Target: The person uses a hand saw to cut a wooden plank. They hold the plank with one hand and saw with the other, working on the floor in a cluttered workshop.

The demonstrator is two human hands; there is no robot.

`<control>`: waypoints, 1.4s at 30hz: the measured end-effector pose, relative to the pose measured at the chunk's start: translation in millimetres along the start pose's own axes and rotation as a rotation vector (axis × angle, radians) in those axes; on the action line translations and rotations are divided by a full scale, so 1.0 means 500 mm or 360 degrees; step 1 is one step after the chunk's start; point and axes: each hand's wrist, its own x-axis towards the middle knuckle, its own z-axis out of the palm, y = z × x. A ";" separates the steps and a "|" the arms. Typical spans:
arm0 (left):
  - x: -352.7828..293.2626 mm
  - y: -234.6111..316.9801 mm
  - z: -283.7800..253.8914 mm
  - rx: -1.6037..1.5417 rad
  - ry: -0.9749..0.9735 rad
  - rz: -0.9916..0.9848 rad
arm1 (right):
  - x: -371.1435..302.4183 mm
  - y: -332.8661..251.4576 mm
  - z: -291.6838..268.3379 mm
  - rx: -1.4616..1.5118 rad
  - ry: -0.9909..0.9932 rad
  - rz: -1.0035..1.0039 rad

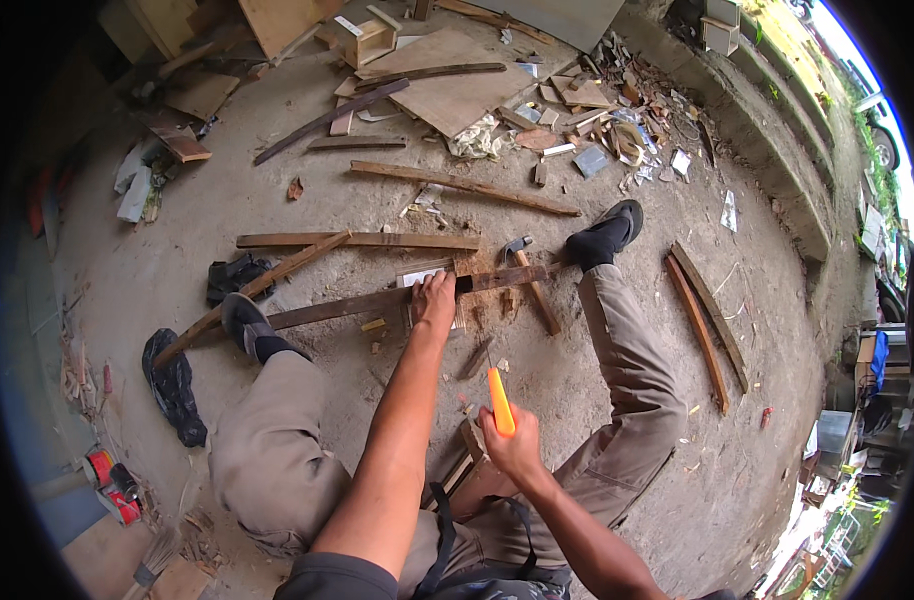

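Note:
My left hand [434,302] is closed over a long dark wooden strip [347,310], which lies across a small pale piece of wood [422,272] on the ground. A black patch marks the strip just right of my fingers. My right hand [512,445] grips the orange handle of what looks like a handsaw [500,400]. Its thin blade shows nearly edge-on, pointing away from me toward the strip, apart from it. Under the strip's right part lies a hammer [537,295] with a wooden handle. Sawdust is scattered around there.
My feet rest either side, the left by the strip's left part. More wooden strips [467,187] lie beyond, with two strips [699,330] at right. Scrap and rubble [617,130] pile up at the back, near a concrete step [757,150]. A black plastic bag [177,395] is at left.

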 end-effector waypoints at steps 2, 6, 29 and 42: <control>0.010 -0.006 -0.009 -0.0031 0.0016 0.0074 | -0.079 -0.020 -0.031 0.0207 -0.0039 0.0033; 0.003 0.010 -0.034 -0.0160 -0.0155 0.0014 | -0.110 0.013 -0.049 0.0215 0.0035 0.0158; -0.074 -0.146 -0.134 0.0600 -0.0297 -0.0469 | 0.154 0.101 -0.012 0.0266 0.0062 -0.0227; -0.169 -0.077 -0.066 0.0360 -0.0055 -0.0368 | 0.072 0.131 -0.047 0.0190 0.0139 -0.0203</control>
